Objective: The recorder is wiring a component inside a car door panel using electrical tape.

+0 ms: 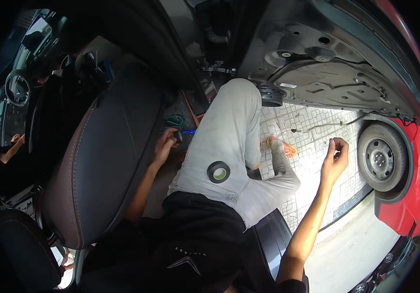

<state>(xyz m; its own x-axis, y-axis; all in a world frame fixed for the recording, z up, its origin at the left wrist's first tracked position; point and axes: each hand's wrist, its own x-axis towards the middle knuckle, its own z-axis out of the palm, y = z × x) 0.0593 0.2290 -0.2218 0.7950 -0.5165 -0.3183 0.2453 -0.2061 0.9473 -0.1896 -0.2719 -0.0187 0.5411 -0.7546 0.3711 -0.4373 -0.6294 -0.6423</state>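
Ideally, the tape roll (211,171) should lie flat on the grey trousers (219,127), where it rests now, so it cannot roll off. The right hand (335,155), raised well apart, curls its fingers toward the thumb; the left hand (163,145) bends its own beside the seat (109,161). I cannot tell whether either pinches anything.

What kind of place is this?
Probably a car's open doorway: there's a dark stitched seat, an open door with bare metal showing inside, and a wheel and patterned paving outside.
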